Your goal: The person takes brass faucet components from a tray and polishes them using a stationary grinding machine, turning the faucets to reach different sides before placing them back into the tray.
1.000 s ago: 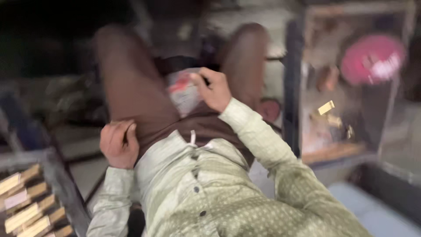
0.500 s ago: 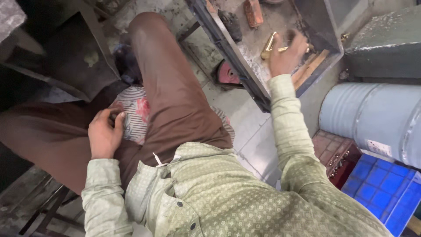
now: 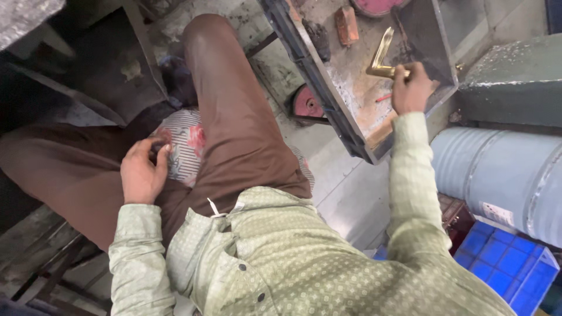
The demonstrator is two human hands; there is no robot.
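My right hand [image 3: 411,89] is closed around one end of a bent, L-shaped brass piece [image 3: 381,55], held over a dusty metal tray [image 3: 351,93] at the upper right. My left hand [image 3: 142,171] rests on my lap with its fingers curled around a small dark object, lying against a striped cloth [image 3: 186,151] between my brown-trousered legs. I am seated, with a pale green patterned shirt filling the lower view.
A brick-coloured block [image 3: 346,24] and a red disc [image 3: 374,6] lie in the tray. Another red disc [image 3: 307,104] sits on the floor below it. A blue-grey drum [image 3: 503,175] lies at the right above a blue crate [image 3: 503,263]. Dark metal sheeting [image 3: 105,64] stands at upper left.
My right hand went from my lap out to the tray and has lifted the brass piece. My left hand moved onto the striped cloth. The view swung right.
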